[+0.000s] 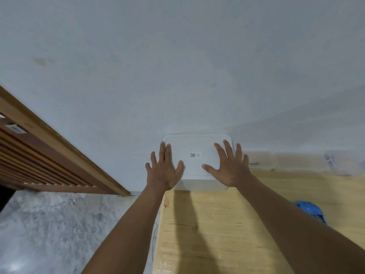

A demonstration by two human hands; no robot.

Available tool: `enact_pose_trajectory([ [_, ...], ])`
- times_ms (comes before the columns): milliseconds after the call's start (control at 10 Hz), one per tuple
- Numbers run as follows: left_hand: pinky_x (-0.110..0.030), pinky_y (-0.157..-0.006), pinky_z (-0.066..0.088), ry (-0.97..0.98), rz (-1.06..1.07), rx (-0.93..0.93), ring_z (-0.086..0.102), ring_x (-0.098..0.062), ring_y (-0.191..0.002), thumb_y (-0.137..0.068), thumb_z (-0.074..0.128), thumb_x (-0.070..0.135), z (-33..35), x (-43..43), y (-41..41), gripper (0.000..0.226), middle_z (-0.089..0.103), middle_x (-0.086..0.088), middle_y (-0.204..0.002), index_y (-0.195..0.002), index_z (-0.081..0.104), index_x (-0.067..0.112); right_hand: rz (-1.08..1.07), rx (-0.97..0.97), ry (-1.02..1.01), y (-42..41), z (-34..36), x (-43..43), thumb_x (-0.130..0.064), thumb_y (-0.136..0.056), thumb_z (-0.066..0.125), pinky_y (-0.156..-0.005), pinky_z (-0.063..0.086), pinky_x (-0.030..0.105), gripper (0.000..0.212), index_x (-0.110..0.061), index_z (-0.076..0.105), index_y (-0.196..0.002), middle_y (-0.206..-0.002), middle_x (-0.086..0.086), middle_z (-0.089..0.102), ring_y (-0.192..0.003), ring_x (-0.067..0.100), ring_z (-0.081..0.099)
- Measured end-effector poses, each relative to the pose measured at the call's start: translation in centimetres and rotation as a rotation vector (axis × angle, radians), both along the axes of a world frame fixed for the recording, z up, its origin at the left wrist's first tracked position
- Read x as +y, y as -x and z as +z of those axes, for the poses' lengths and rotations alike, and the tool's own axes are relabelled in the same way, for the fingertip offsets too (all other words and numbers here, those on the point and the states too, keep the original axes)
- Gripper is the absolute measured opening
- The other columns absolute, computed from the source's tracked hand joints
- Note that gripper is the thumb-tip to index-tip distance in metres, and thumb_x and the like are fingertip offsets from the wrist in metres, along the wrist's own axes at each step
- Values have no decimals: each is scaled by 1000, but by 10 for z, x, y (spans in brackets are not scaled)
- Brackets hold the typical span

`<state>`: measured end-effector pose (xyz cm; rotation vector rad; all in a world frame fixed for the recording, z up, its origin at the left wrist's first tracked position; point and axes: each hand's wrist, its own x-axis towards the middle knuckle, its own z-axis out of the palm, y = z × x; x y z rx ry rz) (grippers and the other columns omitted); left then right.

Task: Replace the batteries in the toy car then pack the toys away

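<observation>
As we look down past our outstretched arms, wall [177, 66]: pale grey and plain; it takes up the whole upper part of our view.
Worktop [217, 230]: light wood with visible grain, running from the bottom edge up to the wall; our arms cast two dark shadows across it.
Floor [49, 224]: mottled grey stone, to the left of the worktop.
Slatted panel [39, 161]: brown wooden slats in a wooden frame, at the far left, meeting the wall and floor.
White box [203, 183]: on the far left corner of the worktop, back against the wall, its lid [197, 143] on.
Clear tubs [300, 162]: lidded, in a row along the wall just right of the white box; their contents are too blurred to tell.
Right hand [230, 167]: our grip is wide, fingers spread and flat on the right part of the lid.
Left hand [165, 171]: our grip is wide here too, fingers spread flat over the lid's left edge.
Blue thing [309, 209]: on the worktop at the right, partly hidden by our right forearm; we cannot tell what it is.
Code label [193, 155]: a small square print in the middle of the lid, between our hands.
</observation>
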<state>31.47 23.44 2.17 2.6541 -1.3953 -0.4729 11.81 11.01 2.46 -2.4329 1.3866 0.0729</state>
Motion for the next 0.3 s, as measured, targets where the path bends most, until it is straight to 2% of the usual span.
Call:
enact_pose_trajectory([
  [100, -62, -119, 18, -38, 15, 11, 4, -38, -157, -102, 24, 64, 2, 0, 0, 81, -20, 6, -172, -165, -8, 24, 0, 29, -25, 2, -2, 1, -91, -78, 28, -120, 10, 63, 98, -41, -3, -157, -167, -9, -15, -153, 38, -9],
  [200, -62, -118, 19, -52, 20, 23, 8, -38, -156, -101, 26, 64, 10, -4, -3, 82, -17, 6, -172, -165, -5, 25, -2, 77, -98, -1, 12, -8, -88, -80, 35, -119, 8, 61, 96, -41, 1, -157, -167, -11, -13, -153, 37, -8],
  [300, -63, -118, 20, -114, -16, 86, 5, -39, -157, -97, 37, 67, 24, -8, -10, 88, -14, 7, -172, -164, -3, 27, 84, 141, -79, 1, 36, -15, -72, -87, 47, -119, 14, 59, 87, -37, 10, -157, -168, -7, 1, -153, 37, 5],
])
